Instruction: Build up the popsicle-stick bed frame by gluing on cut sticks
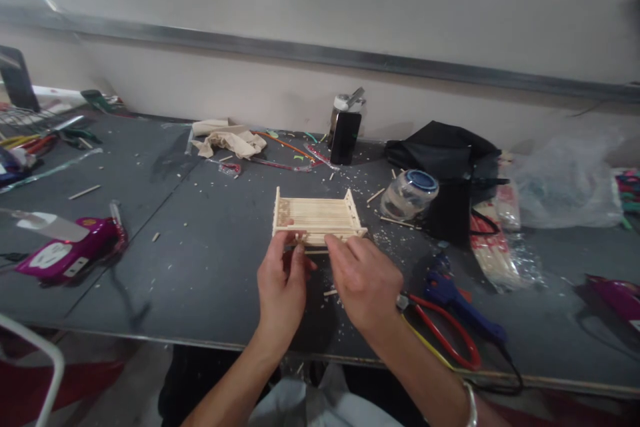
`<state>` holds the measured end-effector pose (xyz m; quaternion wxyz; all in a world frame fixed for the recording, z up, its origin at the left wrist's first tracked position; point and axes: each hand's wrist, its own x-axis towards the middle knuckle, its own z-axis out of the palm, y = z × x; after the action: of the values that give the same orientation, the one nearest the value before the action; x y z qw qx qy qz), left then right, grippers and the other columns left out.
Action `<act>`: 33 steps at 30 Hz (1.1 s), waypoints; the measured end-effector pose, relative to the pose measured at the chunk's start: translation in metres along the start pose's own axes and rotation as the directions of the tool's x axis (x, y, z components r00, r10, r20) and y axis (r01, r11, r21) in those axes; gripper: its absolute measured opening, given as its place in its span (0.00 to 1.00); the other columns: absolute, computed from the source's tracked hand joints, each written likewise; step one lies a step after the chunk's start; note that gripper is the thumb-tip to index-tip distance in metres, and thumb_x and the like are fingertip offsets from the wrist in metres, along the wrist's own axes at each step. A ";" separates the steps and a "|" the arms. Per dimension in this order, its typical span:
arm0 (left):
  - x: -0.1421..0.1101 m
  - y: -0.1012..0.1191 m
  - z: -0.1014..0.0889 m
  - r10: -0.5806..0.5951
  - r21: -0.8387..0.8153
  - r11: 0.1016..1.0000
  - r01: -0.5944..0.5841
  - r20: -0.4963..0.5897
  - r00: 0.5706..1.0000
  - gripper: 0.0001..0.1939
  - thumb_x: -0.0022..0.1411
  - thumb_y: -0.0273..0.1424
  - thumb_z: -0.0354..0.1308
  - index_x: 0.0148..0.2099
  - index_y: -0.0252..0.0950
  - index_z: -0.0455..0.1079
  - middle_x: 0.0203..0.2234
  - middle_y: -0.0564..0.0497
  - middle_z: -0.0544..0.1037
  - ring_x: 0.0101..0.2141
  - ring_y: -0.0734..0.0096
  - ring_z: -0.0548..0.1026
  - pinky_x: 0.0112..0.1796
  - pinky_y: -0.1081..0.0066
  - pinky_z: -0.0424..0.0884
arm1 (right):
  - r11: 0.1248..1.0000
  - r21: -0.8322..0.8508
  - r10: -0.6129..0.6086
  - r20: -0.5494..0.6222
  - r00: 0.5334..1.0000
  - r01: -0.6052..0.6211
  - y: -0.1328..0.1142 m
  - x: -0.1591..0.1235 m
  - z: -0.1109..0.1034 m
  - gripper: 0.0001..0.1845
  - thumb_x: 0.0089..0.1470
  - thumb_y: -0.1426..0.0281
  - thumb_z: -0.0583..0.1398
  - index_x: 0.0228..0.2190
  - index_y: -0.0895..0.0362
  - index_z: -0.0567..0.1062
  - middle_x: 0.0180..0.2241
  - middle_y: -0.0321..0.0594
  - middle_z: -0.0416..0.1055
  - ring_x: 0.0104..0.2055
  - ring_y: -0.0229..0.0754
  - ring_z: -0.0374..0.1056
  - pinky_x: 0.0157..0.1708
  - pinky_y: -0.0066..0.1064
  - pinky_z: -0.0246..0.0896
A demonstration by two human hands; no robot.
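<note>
Works with left hand [284,273] and right hand [365,277] at the near side of the stick model [323,212], mid-surface [200,287]. Curls left thumb and index finger there; bunches right fingers farther right. Cannot tell what either pinches, with fingertips overlapping pale sticks. Partly hides red-handled pliers [467,351] behind right forearm [420,360].

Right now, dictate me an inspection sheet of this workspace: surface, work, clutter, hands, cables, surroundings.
Surface: dark table, strewn with pale bits.
Work: small wooden frame, built of sticks, with raised ends.
Clutter: crumpled paper, jar, phone propped before a bottle, black bag, clear plastic bag.
Hands: left hand and right hand at the frame's near edge; grips unclear.
Cables: dark cord from the blue glue gun to the table's near edge.
Surroundings: pale wall behind; other people's hands, nothing seen.
</note>
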<state>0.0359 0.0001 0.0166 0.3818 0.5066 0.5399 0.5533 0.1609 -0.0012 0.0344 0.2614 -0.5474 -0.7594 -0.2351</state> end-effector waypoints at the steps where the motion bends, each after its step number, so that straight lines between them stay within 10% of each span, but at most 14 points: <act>1: 0.000 0.000 0.001 -0.007 -0.024 1.000 0.007 0.001 1.000 0.11 0.64 0.32 0.51 0.48 0.40 0.64 0.39 0.52 0.74 0.23 0.79 0.73 0.24 0.77 0.70 | 1.000 0.001 0.000 -0.003 1.000 0.000 -0.001 0.000 0.000 0.11 0.60 0.72 0.54 0.36 0.54 0.77 0.21 0.36 0.66 0.28 0.41 0.59 0.29 0.31 0.46; 33: 0.001 -0.006 0.012 -0.009 -0.176 0.984 0.004 -0.025 1.000 0.17 0.63 0.29 0.51 0.54 0.41 0.60 0.38 0.52 0.70 0.26 0.80 0.72 0.24 0.79 0.70 | 0.999 0.035 0.001 0.021 1.000 -0.002 -0.004 0.003 0.002 0.09 0.59 0.72 0.55 0.35 0.54 0.76 0.22 0.35 0.67 0.28 0.41 0.60 0.29 0.32 0.48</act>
<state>0.0464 0.0045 0.0096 0.4200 0.4620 0.4954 0.6039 0.1564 0.0013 0.0348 0.2630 -0.5458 -0.7657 -0.2158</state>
